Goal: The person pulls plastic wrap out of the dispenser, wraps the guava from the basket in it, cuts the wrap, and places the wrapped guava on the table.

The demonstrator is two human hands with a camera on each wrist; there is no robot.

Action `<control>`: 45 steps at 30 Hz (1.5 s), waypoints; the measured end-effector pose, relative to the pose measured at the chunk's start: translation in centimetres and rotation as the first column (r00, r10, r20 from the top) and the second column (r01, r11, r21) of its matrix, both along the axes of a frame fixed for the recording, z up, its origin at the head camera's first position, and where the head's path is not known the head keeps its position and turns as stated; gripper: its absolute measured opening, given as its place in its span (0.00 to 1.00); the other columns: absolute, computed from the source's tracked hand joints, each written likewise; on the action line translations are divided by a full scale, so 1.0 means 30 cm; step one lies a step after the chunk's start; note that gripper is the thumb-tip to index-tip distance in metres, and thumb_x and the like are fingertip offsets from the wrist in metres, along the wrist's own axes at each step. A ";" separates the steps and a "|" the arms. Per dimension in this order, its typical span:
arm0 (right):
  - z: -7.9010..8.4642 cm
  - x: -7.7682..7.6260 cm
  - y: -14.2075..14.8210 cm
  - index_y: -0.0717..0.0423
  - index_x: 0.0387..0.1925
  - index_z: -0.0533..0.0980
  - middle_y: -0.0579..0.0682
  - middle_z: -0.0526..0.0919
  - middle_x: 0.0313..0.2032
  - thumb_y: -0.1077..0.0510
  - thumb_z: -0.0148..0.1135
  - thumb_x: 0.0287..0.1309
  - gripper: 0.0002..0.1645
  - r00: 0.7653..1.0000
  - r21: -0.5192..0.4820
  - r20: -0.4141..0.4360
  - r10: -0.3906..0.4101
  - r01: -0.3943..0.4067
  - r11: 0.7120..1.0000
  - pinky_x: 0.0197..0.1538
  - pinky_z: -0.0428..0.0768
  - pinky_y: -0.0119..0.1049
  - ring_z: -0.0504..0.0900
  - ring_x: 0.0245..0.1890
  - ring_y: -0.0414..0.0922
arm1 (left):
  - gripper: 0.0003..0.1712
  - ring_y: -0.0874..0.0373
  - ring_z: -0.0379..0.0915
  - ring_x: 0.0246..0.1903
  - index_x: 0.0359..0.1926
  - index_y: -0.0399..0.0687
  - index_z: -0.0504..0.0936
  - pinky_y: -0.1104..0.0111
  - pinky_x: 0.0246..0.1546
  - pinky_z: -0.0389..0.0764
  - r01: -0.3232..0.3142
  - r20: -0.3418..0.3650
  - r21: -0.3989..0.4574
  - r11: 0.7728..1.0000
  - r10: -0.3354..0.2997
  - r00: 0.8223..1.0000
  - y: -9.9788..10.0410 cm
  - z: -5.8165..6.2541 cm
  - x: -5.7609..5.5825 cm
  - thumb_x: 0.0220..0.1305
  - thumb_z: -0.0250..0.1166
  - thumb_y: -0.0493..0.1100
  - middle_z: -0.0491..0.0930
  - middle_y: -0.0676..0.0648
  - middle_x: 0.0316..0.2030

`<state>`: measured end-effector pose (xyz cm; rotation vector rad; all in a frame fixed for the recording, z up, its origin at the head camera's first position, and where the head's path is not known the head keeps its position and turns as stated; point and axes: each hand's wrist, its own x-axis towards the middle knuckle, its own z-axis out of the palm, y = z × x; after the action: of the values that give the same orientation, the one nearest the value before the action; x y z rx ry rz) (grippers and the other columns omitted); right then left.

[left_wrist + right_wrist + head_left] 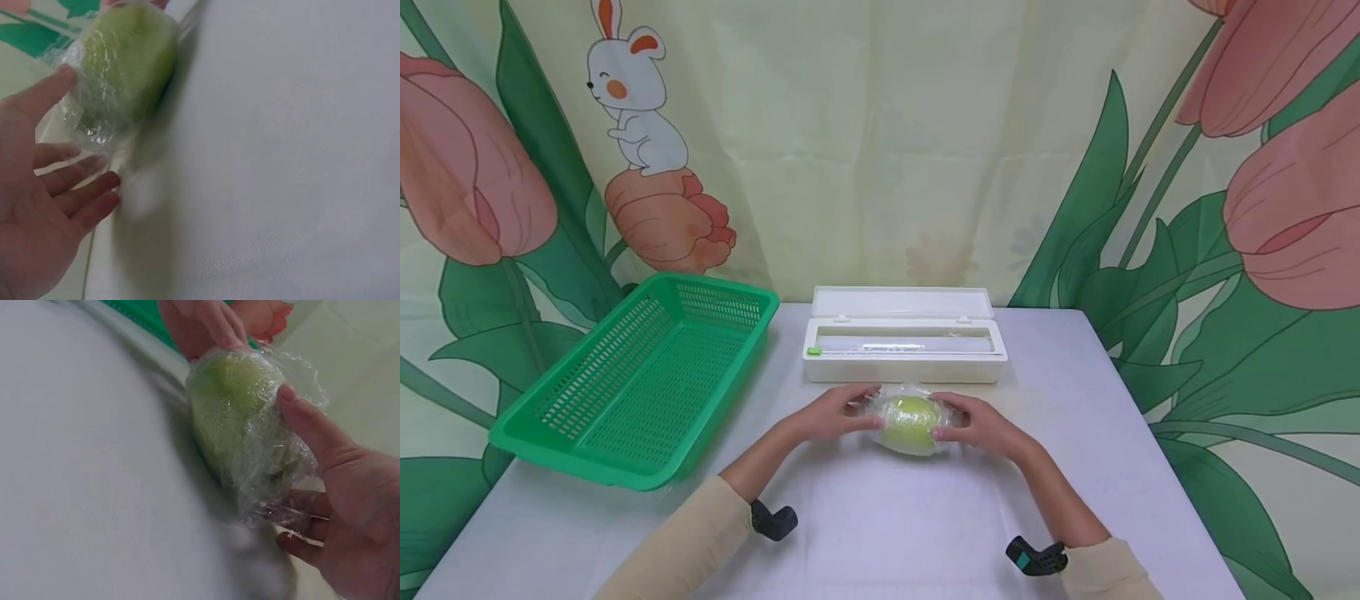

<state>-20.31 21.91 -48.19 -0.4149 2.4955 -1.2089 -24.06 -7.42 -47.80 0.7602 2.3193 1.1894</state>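
Observation:
A yellow-green oval fruit (pixel 910 423), mango-like, is loosely covered in clear cling film (pixel 269 450) that crinkles and sticks out at both ends. My left hand (pixel 838 412) holds its left end, thumb on the near side and fingers behind. From the right end, my right hand (pixel 981 423) grips it the same way. In the left wrist view the left thumb touches the film, and the other fingers of the left hand (pixel 44 194) spread below. The right thumb presses the film in the right wrist view, the fingers of the right hand (pixel 362 512) partly behind it.
Just behind the fruit stands a white cling film box (pixel 904 371), lid raised, a film roll (pixel 902 344) inside and a small green slider (pixel 813 352) at its left. A green perforated basket (pixel 700 446) stands at the left on the white-covered table (pixel 895 533). A printed curtain hangs behind.

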 end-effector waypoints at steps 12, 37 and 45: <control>0.013 -0.006 -0.015 0.52 0.65 0.70 0.55 0.75 0.62 0.46 0.74 0.48 0.43 0.992 -0.115 -0.050 -0.118 0.112 0.987 0.55 0.77 0.41 0.77 0.54 0.49 | 0.33 0.47 0.63 0.68 0.72 0.43 0.59 0.58 0.65 0.71 -0.009 -0.075 0.120 0.993 0.018 0.997 0.043 -0.001 0.018 0.71 0.56 0.46 0.64 0.42 0.70; 0.084 -0.012 -0.116 0.39 0.71 0.59 0.52 0.62 0.66 0.56 0.61 0.62 0.37 0.984 -0.522 0.055 -0.169 0.172 0.836 0.50 0.79 0.31 0.71 0.55 0.48 | 0.22 0.57 0.74 0.46 0.58 0.46 0.76 0.68 0.42 0.79 -0.527 0.264 0.493 0.692 0.458 0.849 0.192 0.100 0.035 0.74 0.39 0.39 0.77 0.43 0.57; 0.095 -0.014 -0.145 0.45 0.71 0.58 0.52 0.61 0.69 0.57 0.50 0.65 0.33 0.979 -0.493 0.032 -0.201 0.190 0.849 0.50 0.78 0.30 0.70 0.54 0.45 | 0.20 0.49 0.67 0.65 0.62 0.42 0.74 0.55 0.65 0.69 -0.350 0.039 0.480 0.804 0.379 0.924 0.168 0.220 0.089 0.74 0.50 0.44 0.75 0.43 0.62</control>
<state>-20.71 17.55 -45.35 -0.2952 2.2589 -1.9477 -21.39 -2.39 -41.20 0.5078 2.3041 1.9934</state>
